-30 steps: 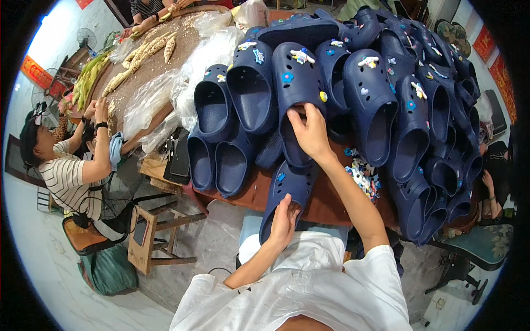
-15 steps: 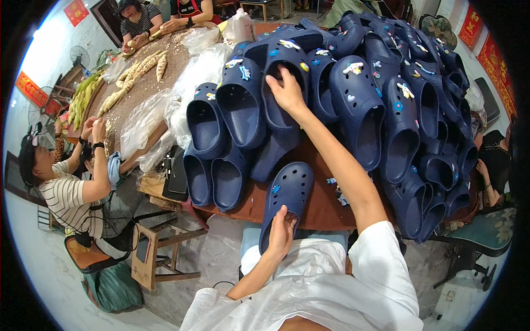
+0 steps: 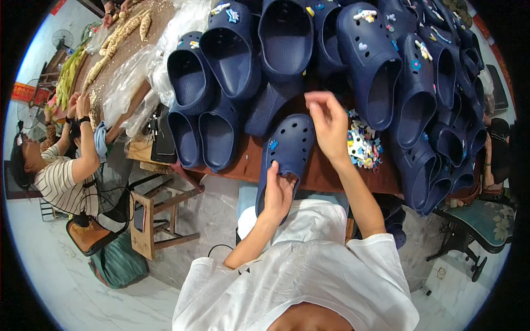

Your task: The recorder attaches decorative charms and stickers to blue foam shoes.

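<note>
My left hand (image 3: 279, 192) grips the heel end of a navy perforated clog (image 3: 287, 149) that lies at the near edge of the brown table (image 3: 243, 165). A small blue charm (image 3: 273, 144) sits on the clog's left side. My right hand (image 3: 328, 127) hovers over the clog's toe with the fingers pinched together; whether it holds a charm I cannot tell. Just right of that hand lies a heap of small coloured charms (image 3: 363, 146).
Several navy clogs (image 3: 381, 60) are piled across the table, thickest on the right. Clear plastic bags (image 3: 132, 77) lie at the left. A person in a striped shirt (image 3: 61, 176) sits at the left by a wooden stool (image 3: 152, 220). A green chair (image 3: 486, 220) stands right.
My right hand has pulled back from the clogs farther up the table to just over the held clog's toe. The left hand has kept its hold on the clog.
</note>
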### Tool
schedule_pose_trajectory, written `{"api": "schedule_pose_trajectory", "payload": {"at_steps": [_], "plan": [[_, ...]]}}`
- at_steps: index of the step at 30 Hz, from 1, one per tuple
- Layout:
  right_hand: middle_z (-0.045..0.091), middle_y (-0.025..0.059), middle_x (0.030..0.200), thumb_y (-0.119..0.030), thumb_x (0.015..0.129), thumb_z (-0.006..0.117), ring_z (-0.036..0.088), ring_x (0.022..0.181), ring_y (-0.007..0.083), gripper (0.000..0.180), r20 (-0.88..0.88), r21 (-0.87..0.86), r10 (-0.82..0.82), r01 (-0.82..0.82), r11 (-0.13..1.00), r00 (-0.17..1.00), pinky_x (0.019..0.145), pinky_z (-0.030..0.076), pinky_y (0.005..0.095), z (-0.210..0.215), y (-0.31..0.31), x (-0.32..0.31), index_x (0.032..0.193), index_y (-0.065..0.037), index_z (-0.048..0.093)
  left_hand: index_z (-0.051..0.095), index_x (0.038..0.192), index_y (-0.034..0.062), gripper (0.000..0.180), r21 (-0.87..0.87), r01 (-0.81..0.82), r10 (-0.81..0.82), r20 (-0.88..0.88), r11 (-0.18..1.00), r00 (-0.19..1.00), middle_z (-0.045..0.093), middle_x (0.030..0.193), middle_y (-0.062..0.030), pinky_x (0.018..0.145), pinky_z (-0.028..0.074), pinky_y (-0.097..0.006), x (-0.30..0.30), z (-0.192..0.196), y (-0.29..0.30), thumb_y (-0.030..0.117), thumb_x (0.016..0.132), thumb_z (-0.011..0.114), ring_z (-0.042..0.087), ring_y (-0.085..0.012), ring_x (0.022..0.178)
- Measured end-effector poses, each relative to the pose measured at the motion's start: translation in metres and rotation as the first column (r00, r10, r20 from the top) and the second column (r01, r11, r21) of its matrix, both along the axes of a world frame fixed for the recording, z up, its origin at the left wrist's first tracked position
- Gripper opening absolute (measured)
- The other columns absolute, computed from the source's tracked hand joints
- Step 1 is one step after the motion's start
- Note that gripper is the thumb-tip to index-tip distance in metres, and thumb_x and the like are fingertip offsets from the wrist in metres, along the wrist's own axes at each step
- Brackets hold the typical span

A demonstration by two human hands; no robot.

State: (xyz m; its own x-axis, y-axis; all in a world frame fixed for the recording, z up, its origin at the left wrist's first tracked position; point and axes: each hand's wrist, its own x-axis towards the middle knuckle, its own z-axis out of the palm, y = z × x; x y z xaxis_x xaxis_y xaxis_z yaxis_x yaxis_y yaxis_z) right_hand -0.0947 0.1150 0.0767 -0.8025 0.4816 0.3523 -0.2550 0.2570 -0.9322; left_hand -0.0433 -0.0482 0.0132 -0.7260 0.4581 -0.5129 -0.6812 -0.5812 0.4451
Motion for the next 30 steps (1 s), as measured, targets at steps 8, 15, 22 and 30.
{"api": "schedule_pose_trajectory", "payload": {"at_steps": [8, 15, 22, 30], "plan": [[0.053, 0.0140, 0.114, 0.000, 0.085, 0.057, 0.058, 0.099, 0.0239, 0.026, 0.267, 0.072, -0.054, 0.036, 0.997, 0.962, 0.075, 0.052, 0.0296, -0.058, -0.043, 0.115, 0.110, -0.002, 0.059, 0.043, 0.127, 0.0051, 0.044, 0.101, 0.004, -0.011, 0.076, 0.995, 0.997, 0.053, 0.124, -0.0086, 0.100, 0.036, -0.036, 0.003, 0.000, 0.000, 0.032, 0.093, 0.046, 0.049, -0.0205, 0.114], [0.052, 0.0147, 0.118, 0.000, 0.086, 0.057, 0.059, 0.100, 0.0230, 0.032, 0.315, -0.009, -0.004, 0.007, 1.000, 0.949, 0.079, 0.051, 0.0300, -0.069, -0.051, 0.159, 0.118, -0.002, 0.056, 0.047, 0.124, 0.0023, 0.049, 0.053, -0.002, -0.002, 0.062, 0.999, 0.998, 0.054, 0.123, -0.0104, 0.102, 0.035, -0.035, 0.030, 0.017, -0.002, 0.036, 0.089, 0.052, 0.050, -0.0221, 0.114], [0.058, 0.0118, 0.099, 0.000, 0.087, 0.055, 0.061, 0.086, 0.0210, 0.016, 0.360, 0.062, -0.177, 0.166, 0.984, 0.916, 0.072, 0.050, 0.0299, -0.079, -0.027, 0.177, 0.102, 0.000, 0.061, 0.044, 0.126, -0.0007, 0.050, -0.042, -0.013, 0.016, 0.053, 0.999, 0.998, 0.054, 0.124, -0.0136, 0.101, 0.038, -0.039, 0.031, 0.009, 0.006, 0.031, 0.089, 0.054, 0.052, -0.0253, 0.114], [0.057, 0.0118, 0.094, -0.006, 0.082, 0.061, 0.057, 0.085, 0.0275, 0.018, 0.300, 0.536, -0.576, 0.366, 0.761, 0.760, 0.073, 0.045, 0.0357, -0.090, 0.025, 0.193, 0.100, -0.003, 0.060, 0.045, 0.124, -0.0046, 0.049, -0.030, -0.029, 0.032, 0.123, 0.999, 0.992, 0.055, 0.123, -0.0172, 0.101, 0.040, -0.043, 0.021, 0.001, 0.004, 0.020, 0.083, 0.058, 0.054, -0.0294, 0.113]]}}
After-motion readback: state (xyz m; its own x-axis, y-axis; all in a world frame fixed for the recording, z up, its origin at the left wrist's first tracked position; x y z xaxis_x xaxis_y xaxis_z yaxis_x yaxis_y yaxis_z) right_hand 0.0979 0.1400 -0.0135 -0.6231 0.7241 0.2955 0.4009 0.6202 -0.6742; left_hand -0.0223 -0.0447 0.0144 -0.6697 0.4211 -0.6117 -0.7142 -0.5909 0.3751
